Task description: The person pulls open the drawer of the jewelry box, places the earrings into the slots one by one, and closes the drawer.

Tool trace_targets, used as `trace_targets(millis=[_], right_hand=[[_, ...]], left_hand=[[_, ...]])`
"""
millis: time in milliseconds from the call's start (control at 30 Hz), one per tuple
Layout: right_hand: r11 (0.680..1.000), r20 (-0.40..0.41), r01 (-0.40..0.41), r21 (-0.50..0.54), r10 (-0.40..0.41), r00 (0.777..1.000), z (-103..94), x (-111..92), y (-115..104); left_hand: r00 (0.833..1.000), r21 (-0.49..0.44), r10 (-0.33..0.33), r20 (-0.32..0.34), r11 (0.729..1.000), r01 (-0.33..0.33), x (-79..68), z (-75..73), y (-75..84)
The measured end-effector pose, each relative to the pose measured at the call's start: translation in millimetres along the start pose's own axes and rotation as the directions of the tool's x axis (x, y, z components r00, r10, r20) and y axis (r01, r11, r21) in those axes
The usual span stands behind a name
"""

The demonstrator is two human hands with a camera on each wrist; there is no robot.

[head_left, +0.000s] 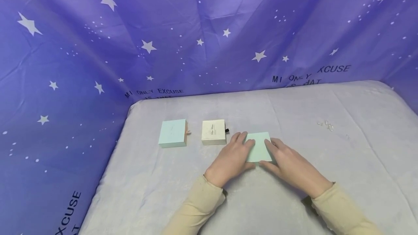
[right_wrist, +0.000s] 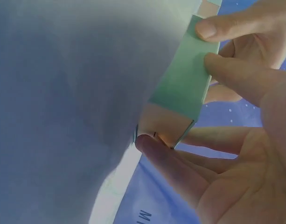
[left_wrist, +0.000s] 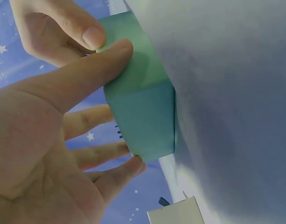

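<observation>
Both hands grip a small mint-green drawer box (head_left: 259,148) on the pale cloth, right of the middle in the head view. On its left side is my left hand (head_left: 228,160), thumb on the near face and fingertips over the top and far edges. My right hand (head_left: 290,166) holds the other side. In the right wrist view, its thumb presses the green near face, and a fingertip touches the box's peach end panel (right_wrist: 165,123), by a small ribbon pull. The left wrist view shows the plain blue-green end (left_wrist: 143,123) of the box.
A cream box (head_left: 213,132) with a black tab stands just left of the left hand. Further left is a pale blue box (head_left: 173,133) with a peach ribbon. Several small clear pieces (head_left: 328,125) lie to the right. A purple star-print curtain (head_left: 196,28) hangs behind.
</observation>
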State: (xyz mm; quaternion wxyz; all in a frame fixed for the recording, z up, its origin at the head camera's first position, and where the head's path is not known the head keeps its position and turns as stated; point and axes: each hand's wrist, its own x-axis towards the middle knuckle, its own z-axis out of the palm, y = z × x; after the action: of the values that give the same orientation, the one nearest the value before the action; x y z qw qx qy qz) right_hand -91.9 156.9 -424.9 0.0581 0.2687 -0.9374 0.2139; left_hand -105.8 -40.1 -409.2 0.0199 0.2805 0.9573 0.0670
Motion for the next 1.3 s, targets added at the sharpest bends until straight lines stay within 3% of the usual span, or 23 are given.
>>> trace_targets(millis=[433, 700, 1067, 1300], right_hand=[[0.978, 0.079, -0.097, 0.185, 0.084, 0.993, -9.7, 3.9, 15.7], [0.905, 0.149, -0.207, 0.372, 0.162, 0.975, -13.5, 11.9, 32.5], [0.858, 0.210, -0.285, 0.428, 0.212, 0.954, -12.4, 22.5, 46.8], [0.852, 0.230, -0.291, 0.435, 0.207, 0.951, -8.3, 22.5, 54.5]], left_hand=[[1.000, -0.042, -0.013, -0.013, 0.999, 0.012, 1.7, 2.3, -3.2], [0.999, -0.057, -0.026, -0.024, 0.998, 0.025, 2.1, 4.5, -5.3], [0.999, -0.087, -0.017, -0.045, 0.996, 0.013, 1.5, 7.0, -8.8], [0.999, -0.083, -0.014, -0.039, 0.996, 0.011, 3.0, 7.6, -10.0]])
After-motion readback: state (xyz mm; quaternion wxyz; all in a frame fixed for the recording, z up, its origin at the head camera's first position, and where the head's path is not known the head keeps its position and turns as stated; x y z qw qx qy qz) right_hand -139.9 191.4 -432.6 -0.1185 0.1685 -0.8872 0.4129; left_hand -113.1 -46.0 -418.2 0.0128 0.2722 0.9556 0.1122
